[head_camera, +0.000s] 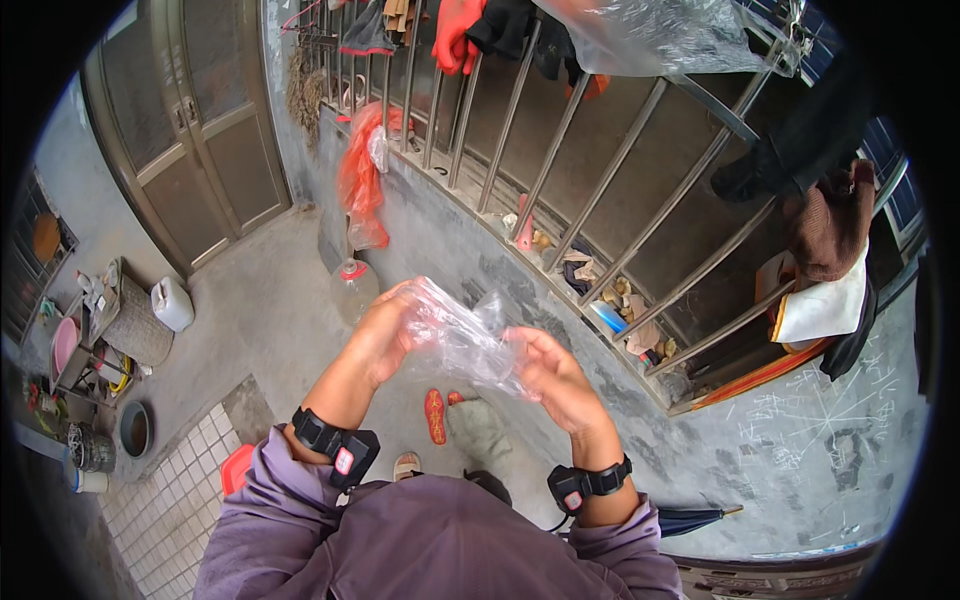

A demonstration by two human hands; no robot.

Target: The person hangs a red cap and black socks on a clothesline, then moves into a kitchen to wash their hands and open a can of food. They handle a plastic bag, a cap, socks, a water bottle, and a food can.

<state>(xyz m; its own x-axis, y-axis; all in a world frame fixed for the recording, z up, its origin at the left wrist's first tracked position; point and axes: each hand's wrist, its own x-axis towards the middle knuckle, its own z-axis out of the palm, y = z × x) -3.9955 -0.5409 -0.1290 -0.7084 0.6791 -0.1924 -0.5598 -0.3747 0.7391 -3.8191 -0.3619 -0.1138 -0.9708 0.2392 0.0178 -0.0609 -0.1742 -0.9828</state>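
Observation:
A crumpled clear plastic bag (pixel 465 337) stretches between my two hands in front of my body. My left hand (pixel 390 334) grips its left end, with the fingers partly hidden behind the film. At the right end, my right hand (pixel 551 371) pinches the plastic between thumb and fingers. Black straps with small devices sit on both forearms. Beyond the bag lie a pair of red insoles (pixel 435 416) and a grey-green cloth (pixel 478 427) on the concrete floor.
Metal window bars (pixel 510 120) carry gloves, cloths and a large plastic sheet (pixel 660 37). An orange-red plastic bag (pixel 364 172) hangs above a clear jug (pixel 354 289). A white jerrycan (pixel 172 304), a dark basin (pixel 136 429) and a folded umbrella (pixel 694 520) stand or lie around.

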